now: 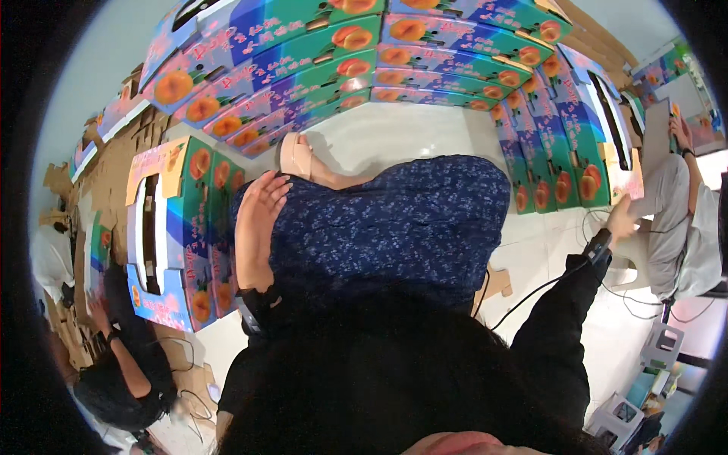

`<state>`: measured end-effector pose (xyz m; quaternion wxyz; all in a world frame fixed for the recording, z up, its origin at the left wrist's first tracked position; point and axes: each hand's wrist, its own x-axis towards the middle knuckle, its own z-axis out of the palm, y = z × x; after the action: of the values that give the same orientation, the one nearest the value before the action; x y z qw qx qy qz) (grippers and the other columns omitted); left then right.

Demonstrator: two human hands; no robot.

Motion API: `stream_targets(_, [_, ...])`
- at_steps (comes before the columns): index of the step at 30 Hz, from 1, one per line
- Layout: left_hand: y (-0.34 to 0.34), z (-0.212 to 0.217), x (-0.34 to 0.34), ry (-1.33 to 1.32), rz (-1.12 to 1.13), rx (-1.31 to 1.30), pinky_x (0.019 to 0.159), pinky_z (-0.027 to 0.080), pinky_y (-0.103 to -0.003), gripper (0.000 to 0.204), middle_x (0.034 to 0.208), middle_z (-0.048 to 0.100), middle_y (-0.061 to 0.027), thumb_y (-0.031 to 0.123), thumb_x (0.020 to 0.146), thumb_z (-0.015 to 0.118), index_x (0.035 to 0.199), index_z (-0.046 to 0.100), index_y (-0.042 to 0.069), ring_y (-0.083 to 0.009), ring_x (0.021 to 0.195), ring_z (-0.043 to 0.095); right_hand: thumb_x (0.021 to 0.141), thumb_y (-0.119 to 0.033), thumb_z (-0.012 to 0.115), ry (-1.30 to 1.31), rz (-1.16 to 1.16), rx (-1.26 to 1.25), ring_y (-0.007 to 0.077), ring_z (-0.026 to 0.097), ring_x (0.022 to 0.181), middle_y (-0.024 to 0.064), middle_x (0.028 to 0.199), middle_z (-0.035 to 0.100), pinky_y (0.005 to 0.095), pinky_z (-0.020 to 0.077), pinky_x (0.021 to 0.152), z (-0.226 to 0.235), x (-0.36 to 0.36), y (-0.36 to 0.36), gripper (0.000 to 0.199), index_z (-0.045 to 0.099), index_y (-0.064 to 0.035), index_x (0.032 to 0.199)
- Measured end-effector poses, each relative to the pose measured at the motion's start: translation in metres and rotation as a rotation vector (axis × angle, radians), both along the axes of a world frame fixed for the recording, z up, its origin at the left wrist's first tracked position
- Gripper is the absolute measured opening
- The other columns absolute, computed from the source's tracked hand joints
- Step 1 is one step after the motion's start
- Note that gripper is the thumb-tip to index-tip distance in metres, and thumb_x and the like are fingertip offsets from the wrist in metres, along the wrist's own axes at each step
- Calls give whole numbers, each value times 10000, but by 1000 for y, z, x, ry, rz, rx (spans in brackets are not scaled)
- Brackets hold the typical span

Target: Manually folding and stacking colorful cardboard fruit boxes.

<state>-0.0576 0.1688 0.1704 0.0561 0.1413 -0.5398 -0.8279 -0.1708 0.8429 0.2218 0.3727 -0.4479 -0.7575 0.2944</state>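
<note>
My left hand (262,208) is raised over my lap with its fingers stretched out. It holds nothing and is next to a printed fruit carton (193,235) standing on my left, with an oblong handle slot in its end. Far out to the right reaches my right hand (622,222), a little blurred, its fingers apart. Its fingertips are close to the lower corner of another fruit carton (618,144); whether they touch it, I cannot tell. A dark blue patterned skirt (387,224) covers my lap.
Stacked fruit cartons (303,64) form a wall ahead and to the right. Flattened brown cardboard (114,178) lies on the left. One person (125,371) works at lower left; another (686,205) sits at right. Cables hang near my right arm, with grey stools (618,417) behind.
</note>
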Motion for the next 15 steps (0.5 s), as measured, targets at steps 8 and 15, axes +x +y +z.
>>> stream_targets(8, [-27, 2, 3, 93, 290, -37, 887, 423, -301, 363, 1089, 590, -120, 212, 924, 516, 1220, 489, 4, -193, 1012, 571, 780, -196, 635, 310, 393, 1326, 324, 472, 1157, 169, 1250, 517, 445, 359, 959, 62, -4, -160, 432, 569, -96, 1194])
stream_targets(15, [-77, 41, 49, 225, 1009, -950, 925, 394, -348, 465, 1153, 553, -145, 134, 866, 605, 1286, 439, 23, -219, 1076, 528, 723, -56, 646, 429, 1118, 1031, 340, 478, 1160, 167, 1236, 518, 424, 361, 975, 28, -37, -322, 450, 567, -60, 1166])
